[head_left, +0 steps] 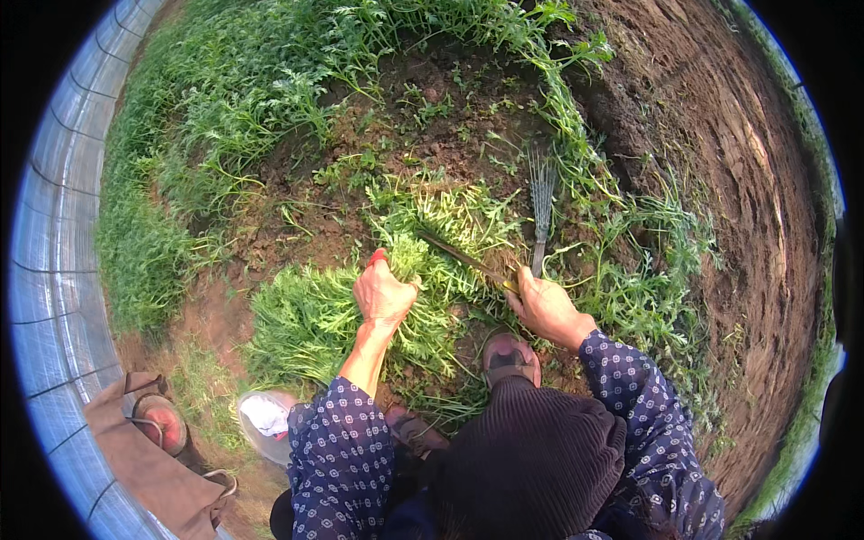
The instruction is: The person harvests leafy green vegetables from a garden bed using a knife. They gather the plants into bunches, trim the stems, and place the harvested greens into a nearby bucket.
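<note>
In the head view my left hand (385, 291) grips a bunch of leafy greens (409, 258), with something red at its index finger. My right hand (544, 302) is closed on the yellow handle of a long, dark-bladed knife (466, 258), whose blade points up and left across the greens. Behind the blade lies a layer of cut greens with pale stems (459, 212). A bigger heap of the same greens (304, 317) spreads to the left of my left forearm. Beyond my right hand a small metal wire rake (541, 192) lies on the soil, tines pointing away.
Leafy plants (223, 88) grow densely at the upper left, and more sprawl at the right. My shoes (511, 358) stand close below the greens. A clear plastic container (264, 422) with white contents, a brown cloth (135, 466) and a red round object (160, 424) are at lower left.
</note>
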Action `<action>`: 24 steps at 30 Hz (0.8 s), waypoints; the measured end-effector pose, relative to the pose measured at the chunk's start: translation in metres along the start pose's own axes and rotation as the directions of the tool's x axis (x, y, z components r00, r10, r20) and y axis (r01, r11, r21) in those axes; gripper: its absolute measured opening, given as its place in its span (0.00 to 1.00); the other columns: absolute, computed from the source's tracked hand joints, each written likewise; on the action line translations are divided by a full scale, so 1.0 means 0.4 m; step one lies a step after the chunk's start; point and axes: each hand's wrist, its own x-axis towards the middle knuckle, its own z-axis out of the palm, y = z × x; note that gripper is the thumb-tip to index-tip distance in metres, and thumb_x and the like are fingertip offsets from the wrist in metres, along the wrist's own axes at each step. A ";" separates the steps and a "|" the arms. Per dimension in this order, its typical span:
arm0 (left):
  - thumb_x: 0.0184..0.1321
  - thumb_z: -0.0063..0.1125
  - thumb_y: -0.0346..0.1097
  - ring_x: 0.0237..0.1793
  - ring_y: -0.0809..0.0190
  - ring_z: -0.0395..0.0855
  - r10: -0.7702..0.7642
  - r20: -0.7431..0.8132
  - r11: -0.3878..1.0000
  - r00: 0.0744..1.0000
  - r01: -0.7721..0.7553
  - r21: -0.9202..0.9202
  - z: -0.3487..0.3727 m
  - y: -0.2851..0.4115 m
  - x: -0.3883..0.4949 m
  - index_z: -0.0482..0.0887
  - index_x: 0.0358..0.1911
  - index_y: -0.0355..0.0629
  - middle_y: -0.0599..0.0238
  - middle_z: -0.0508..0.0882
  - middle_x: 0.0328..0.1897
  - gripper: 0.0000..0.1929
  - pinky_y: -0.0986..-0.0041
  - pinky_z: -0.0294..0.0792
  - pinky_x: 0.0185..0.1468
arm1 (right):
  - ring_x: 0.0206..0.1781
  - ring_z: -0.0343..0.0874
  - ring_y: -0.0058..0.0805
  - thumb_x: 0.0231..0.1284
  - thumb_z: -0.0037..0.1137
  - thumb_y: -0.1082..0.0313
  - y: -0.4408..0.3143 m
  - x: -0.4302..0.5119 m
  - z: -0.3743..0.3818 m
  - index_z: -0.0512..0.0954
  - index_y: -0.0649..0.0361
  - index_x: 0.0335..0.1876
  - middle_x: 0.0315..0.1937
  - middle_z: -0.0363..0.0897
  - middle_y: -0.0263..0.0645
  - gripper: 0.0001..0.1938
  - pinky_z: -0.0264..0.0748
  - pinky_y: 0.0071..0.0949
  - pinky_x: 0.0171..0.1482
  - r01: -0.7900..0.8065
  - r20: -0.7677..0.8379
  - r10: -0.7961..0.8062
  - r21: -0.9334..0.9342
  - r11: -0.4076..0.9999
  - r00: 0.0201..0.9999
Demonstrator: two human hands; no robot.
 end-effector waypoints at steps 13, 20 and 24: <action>0.52 0.68 0.26 0.41 0.66 0.85 -0.090 0.019 0.704 0.996 0.078 -0.706 -0.257 -0.016 -0.021 0.79 0.50 0.35 0.64 0.87 0.43 0.20 0.72 0.76 0.48 | 0.70 0.57 0.60 0.57 0.56 0.32 -0.358 0.226 0.027 0.61 0.79 0.66 0.65 0.60 0.65 0.50 0.56 0.49 0.72 0.629 -0.176 -0.604 0.254 0.735 0.777; 0.48 0.79 0.39 0.48 0.65 0.82 -0.001 0.118 0.424 0.993 0.107 -0.899 -0.418 0.071 0.010 0.77 0.54 0.35 0.63 0.84 0.48 0.31 0.70 0.74 0.55 | 0.74 0.55 0.51 0.46 0.75 0.48 -0.469 0.217 -0.044 0.41 0.74 0.74 0.70 0.54 0.63 0.61 0.54 0.41 0.74 0.391 -0.175 -0.547 0.867 0.308 0.819; 0.51 0.76 0.38 0.54 0.63 0.78 0.051 0.288 0.274 0.956 0.264 -0.925 -0.480 0.119 0.010 0.67 0.62 0.36 0.61 0.79 0.54 0.38 0.70 0.71 0.60 | 0.67 0.67 0.37 0.42 0.79 0.58 -0.496 0.207 -0.072 0.54 0.65 0.72 0.67 0.64 0.49 0.53 0.66 0.36 0.68 0.270 -0.181 -0.478 0.955 0.125 0.860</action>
